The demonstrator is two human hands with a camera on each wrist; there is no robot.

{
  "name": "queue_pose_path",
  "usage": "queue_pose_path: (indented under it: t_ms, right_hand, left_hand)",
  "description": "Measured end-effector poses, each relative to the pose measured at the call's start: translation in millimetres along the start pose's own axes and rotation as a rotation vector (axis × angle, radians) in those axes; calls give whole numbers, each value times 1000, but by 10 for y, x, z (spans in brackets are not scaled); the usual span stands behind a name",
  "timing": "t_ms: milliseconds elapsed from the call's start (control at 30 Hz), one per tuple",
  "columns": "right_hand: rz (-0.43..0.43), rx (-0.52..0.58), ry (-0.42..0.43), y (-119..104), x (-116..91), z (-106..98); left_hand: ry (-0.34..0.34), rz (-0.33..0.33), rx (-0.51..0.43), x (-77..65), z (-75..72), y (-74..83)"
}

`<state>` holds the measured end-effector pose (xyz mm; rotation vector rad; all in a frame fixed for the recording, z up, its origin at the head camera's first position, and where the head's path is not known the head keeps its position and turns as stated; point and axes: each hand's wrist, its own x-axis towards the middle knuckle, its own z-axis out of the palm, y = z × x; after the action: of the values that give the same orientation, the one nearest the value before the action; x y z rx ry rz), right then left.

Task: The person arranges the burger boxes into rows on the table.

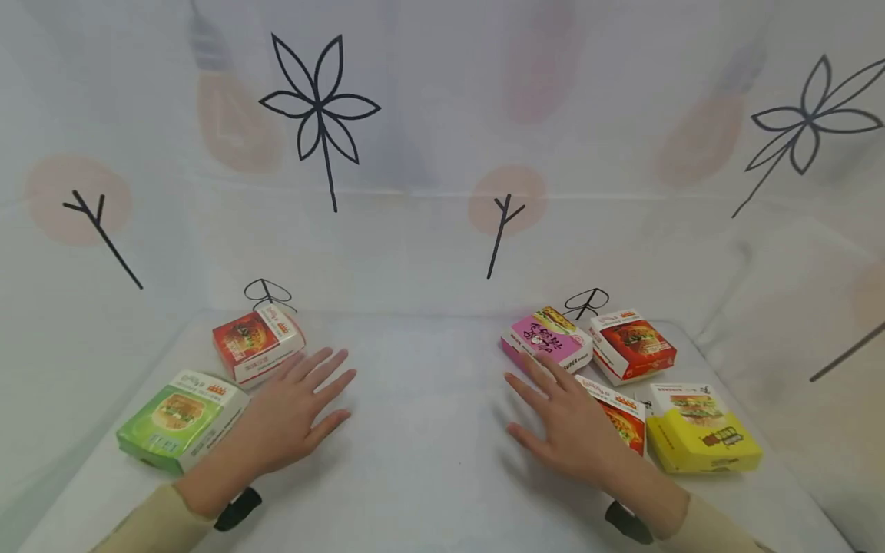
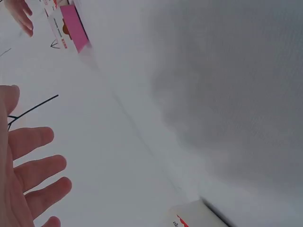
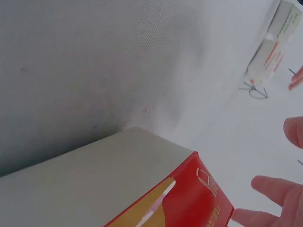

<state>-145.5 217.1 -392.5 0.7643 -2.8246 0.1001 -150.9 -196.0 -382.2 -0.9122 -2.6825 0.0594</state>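
Note:
In the head view both hands are held with fingers spread and nothing in them. My left hand (image 1: 293, 418) is beside a red burger box (image 1: 252, 346), its fingers overlapping that box's lower right corner. A green burger box (image 1: 181, 418) lies nearer, left of the wrist. My right hand (image 1: 574, 430) overlaps a pink burger box (image 1: 546, 338) at the fingertips. Its back partly hides a red-and-white burger box (image 1: 625, 422). In the right wrist view, a red box (image 3: 194, 194) sits just below the fingers (image 3: 272, 189).
Farther right are another red burger box (image 1: 632, 346) and a yellow burger box (image 1: 705, 430). A white cloth (image 1: 429, 461) covers the table between the hands. Behind it rises a white curtain (image 1: 415, 253) printed with black plant drawings. Each wrist wears a dark strap piece (image 1: 238, 509).

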Motion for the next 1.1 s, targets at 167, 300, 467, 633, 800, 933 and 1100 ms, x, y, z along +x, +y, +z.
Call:
queue_pose_path:
  t_ms: [167,300,467,633,800,933,1100]
  right_hand:
    - [87,171,10,-9,25,-13]
    - [131,320,30,5,40,-4]
    - [209,473,20,23,31,-2]
    - [249,620,35,0,30,-16]
    - [287,737,10,-48,49,-5]
    - [327,825,-17,-102,69,16]
    - [351,926,-40,-195,79,16]
  left_hand:
    - [-18,-52,-15,9,-88,-103]
    - [6,-94,-40,-10,-153,-255]
    - [2,-178,-97,-43,-230,-479]
    - [-55,-296,-298,-81,-329,-673]
    - [-82,-340,-480,-89,-350,-911]
    - [-117,-357,-595,-92,-313,-1156]
    - [-198,-429,-629,-86,-268,-1457]
